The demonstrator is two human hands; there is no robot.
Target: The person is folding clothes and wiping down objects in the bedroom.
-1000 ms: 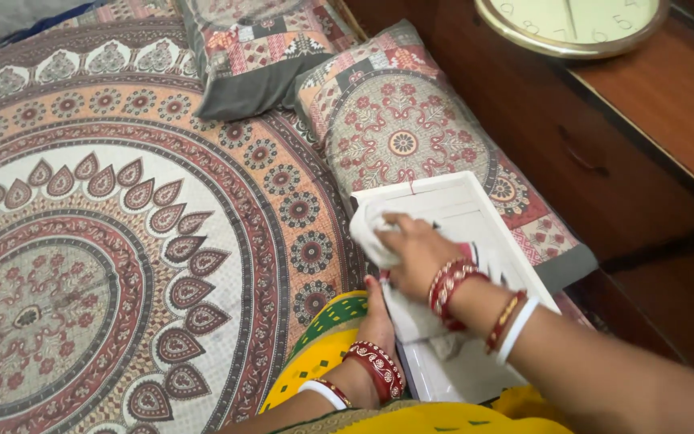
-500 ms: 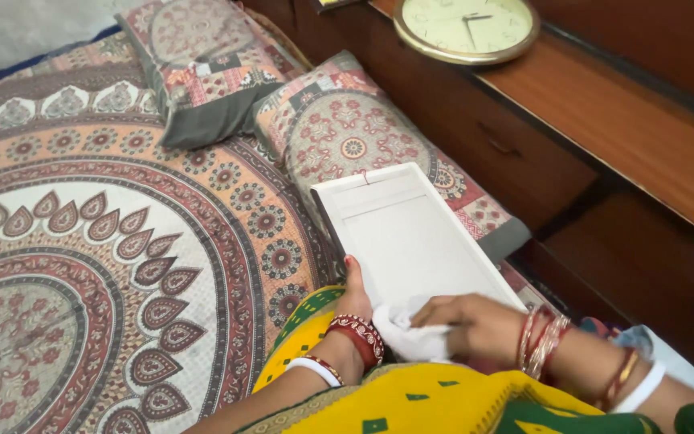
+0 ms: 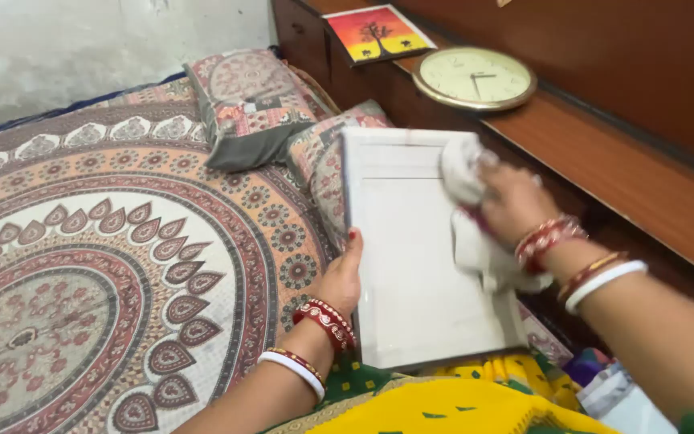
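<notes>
I see the board (image 3: 411, 257) at centre on my lap, my left hand (image 3: 339, 277) at its nine o'clock edge, my right hand (image 3: 512, 201) with cloth (image 3: 475, 233) at two o'clock; pillows (image 3: 251, 104) at eleven, clock (image 3: 475, 78) at one, on the shelf (image 3: 628, 177)

A flat white rectangular board (image 3: 411, 257) lies tilted on the lap, a crumpled white cloth (image 3: 466, 173) pressed against its top.

Both wrists wear red and white bangles, nails painted red, over yellow-green printed clothing.
</notes>
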